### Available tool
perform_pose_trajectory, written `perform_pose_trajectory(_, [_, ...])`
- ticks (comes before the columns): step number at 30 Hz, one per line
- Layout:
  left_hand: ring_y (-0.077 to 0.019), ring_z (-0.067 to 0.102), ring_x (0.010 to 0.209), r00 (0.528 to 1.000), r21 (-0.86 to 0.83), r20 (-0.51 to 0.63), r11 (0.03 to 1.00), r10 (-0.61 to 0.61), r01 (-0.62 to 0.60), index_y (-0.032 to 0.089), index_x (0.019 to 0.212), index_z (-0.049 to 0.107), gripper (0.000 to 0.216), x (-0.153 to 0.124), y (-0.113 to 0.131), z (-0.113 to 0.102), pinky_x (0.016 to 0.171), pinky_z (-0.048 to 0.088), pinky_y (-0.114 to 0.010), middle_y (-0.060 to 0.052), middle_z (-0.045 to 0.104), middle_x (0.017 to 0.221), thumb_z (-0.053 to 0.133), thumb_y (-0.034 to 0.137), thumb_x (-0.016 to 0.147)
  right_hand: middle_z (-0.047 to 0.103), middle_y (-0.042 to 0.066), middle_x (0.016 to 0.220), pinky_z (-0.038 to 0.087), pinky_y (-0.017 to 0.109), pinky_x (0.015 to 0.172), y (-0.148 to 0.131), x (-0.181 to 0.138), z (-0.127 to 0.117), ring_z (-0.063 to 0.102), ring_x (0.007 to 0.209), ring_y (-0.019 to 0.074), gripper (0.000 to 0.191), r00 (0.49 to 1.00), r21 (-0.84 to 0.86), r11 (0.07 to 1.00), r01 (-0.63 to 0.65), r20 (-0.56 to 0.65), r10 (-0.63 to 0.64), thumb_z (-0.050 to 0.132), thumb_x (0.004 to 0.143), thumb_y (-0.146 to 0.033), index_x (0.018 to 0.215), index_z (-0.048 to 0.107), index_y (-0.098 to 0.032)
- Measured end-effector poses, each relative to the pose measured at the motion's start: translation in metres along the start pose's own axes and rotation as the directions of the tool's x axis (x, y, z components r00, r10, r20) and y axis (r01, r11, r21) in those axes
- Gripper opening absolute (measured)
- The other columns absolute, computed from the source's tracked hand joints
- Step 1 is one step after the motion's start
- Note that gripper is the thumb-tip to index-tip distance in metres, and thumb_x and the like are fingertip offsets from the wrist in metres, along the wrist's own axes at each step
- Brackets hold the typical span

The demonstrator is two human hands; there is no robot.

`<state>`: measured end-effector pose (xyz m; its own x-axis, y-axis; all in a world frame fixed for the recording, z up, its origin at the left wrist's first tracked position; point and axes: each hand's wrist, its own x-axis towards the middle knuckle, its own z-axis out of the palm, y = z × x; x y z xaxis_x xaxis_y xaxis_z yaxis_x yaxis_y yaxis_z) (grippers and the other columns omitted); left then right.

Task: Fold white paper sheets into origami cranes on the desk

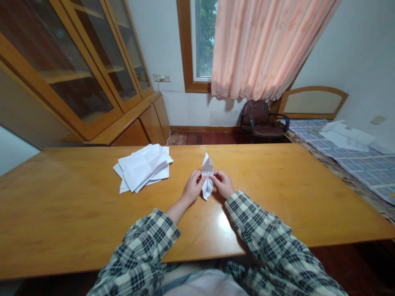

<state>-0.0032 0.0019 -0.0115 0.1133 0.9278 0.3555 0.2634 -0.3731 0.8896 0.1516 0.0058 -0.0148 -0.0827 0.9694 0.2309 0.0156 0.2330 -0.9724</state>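
A small white folded paper piece (207,176), narrow and pointed at both ends, stands over the middle of the wooden table (77,213). My left hand (194,187) pinches its left edge with closed fingers. My right hand (222,183) pinches its right edge the same way. Both hands rest low on the tabletop, close together. Plaid sleeves cover both forearms.
A loose pile of creased white paper sheets (143,167) lies on the table left of my hands. A glass-door wooden cabinet (77,74) fills the left. Behind the table are a dark armchair (262,119), a bed (354,160) at right and a pink curtain (262,45).
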Motion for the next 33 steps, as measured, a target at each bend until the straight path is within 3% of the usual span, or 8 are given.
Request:
perform_pose_trajectory(4, [-0.0165, 0.053, 0.087, 0.999, -0.101, -0.036, 0.995, -0.01, 0.006, 0.018, 0.08, 0.059, 0.027, 0.003, -0.002, 0.001, 0.073, 0.046, -0.025, -0.004, 0.051, 0.092, 0.054, 0.043, 0.088, 0.058, 0.003, 0.081, 0.049, 0.029, 0.069, 0.002, 0.003, -0.001, 0.056, 0.079, 0.0175, 0.029, 0.998, 0.019, 0.999, 0.03, -0.054, -0.029, 0.068, 0.075, -0.049, 0.078, 0.061, -0.021])
perform_pose_trajectory(7, [-0.0167, 0.054, 0.087, 1.0, -0.116, -0.025, 0.993, 0.0, -0.003, 0.018, 0.078, 0.06, 0.028, 0.004, -0.002, -0.001, 0.074, 0.046, -0.025, -0.004, 0.053, 0.092, 0.055, 0.044, 0.087, 0.059, 0.004, 0.091, 0.05, 0.031, 0.077, 0.003, 0.005, -0.001, 0.057, 0.09, 0.0186, 0.031, 0.996, 0.08, 0.996, 0.026, -0.083, -0.02, 0.072, 0.072, -0.046, 0.088, 0.059, -0.023])
perform_pose_trajectory(11, [-0.0171, 0.055, 0.083, 0.999, -0.071, -0.001, 0.997, 0.037, -0.036, 0.017, 0.077, 0.06, 0.027, 0.004, -0.002, -0.003, 0.079, 0.045, -0.028, -0.003, 0.059, 0.084, 0.055, 0.041, 0.088, 0.063, 0.006, 0.108, 0.048, 0.037, 0.09, 0.002, 0.006, 0.0, 0.058, 0.1, 0.0191, 0.046, 0.999, 0.203, 0.979, -0.033, 0.002, 0.034, 0.073, 0.07, -0.048, 0.107, 0.057, -0.024])
perform_pose_trajectory(13, [-0.0175, 0.057, 0.083, 1.0, -0.089, 0.007, 0.996, 0.009, -0.009, 0.017, 0.082, 0.062, 0.025, 0.003, -0.003, -0.003, 0.079, 0.045, -0.029, -0.004, 0.062, 0.086, 0.056, 0.041, 0.088, 0.065, 0.006, 0.107, 0.046, 0.038, 0.094, 0.002, 0.006, 0.001, 0.058, 0.103, 0.02, 0.047, 0.996, 0.23, 0.97, -0.073, 0.057, 0.061, 0.071, 0.072, -0.05, 0.109, 0.059, -0.023])
perform_pose_trajectory(17, [-0.0166, 0.061, 0.081, 0.993, -0.243, 0.01, 0.963, -0.121, 0.12, 0.018, 0.092, 0.057, 0.028, 0.001, -0.01, 0.001, 0.075, 0.048, -0.028, -0.003, 0.064, 0.087, 0.061, 0.044, 0.083, 0.067, 0.004, 0.093, 0.05, 0.035, 0.081, 0.003, 0.005, 0.0, 0.06, 0.091, 0.0202, 0.044, 0.993, 0.215, 0.971, -0.106, 0.066, 0.094, 0.073, 0.068, -0.053, 0.098, 0.062, -0.023])
perform_pose_trajectory(20, [-0.0152, 0.063, 0.08, 0.988, -0.337, -0.01, 0.931, -0.152, 0.14, 0.019, 0.093, 0.049, 0.032, 0.002, -0.013, 0.005, 0.073, 0.049, -0.026, -0.001, 0.062, 0.086, 0.066, 0.043, 0.079, 0.065, 0.002, 0.082, 0.049, 0.03, 0.067, 0.005, 0.005, 0.0, 0.058, 0.076, 0.0171, 0.042, 0.993, 0.222, 0.968, -0.114, 0.04, 0.108, 0.076, 0.064, -0.054, 0.086, 0.061, -0.022])
perform_pose_trajectory(26, [-0.013, 0.063, 0.07, 0.981, -0.358, 0.029, 0.914, -0.192, 0.189, 0.02, 0.115, 0.04, 0.051, 0.002, -0.012, 0.004, 0.067, 0.048, -0.024, 0.003, 0.059, 0.075, 0.069, 0.037, 0.076, 0.061, 0.0, 0.072, 0.046, 0.026, 0.058, 0.007, 0.004, 0.0, 0.055, 0.066, 0.0144, 0.042, 0.989, 0.223, 0.964, -0.146, 0.029, 0.143, 0.076, 0.062, -0.055, 0.079, 0.057, -0.021])
perform_pose_trajectory(33, [-0.0113, 0.059, 0.062, 0.98, -0.33, -0.033, 0.928, -0.196, 0.175, 0.022, 0.101, 0.037, 0.034, 0.003, -0.016, 0.003, 0.058, 0.044, -0.021, 0.005, 0.058, 0.073, 0.06, 0.037, 0.082, 0.056, -0.004, 0.067, 0.045, 0.026, 0.054, 0.008, 0.004, -0.001, 0.052, 0.058, 0.012, 0.041, 0.992, 0.169, 0.977, -0.127, -0.002, 0.129, 0.071, 0.068, -0.052, 0.089, 0.051, -0.022])
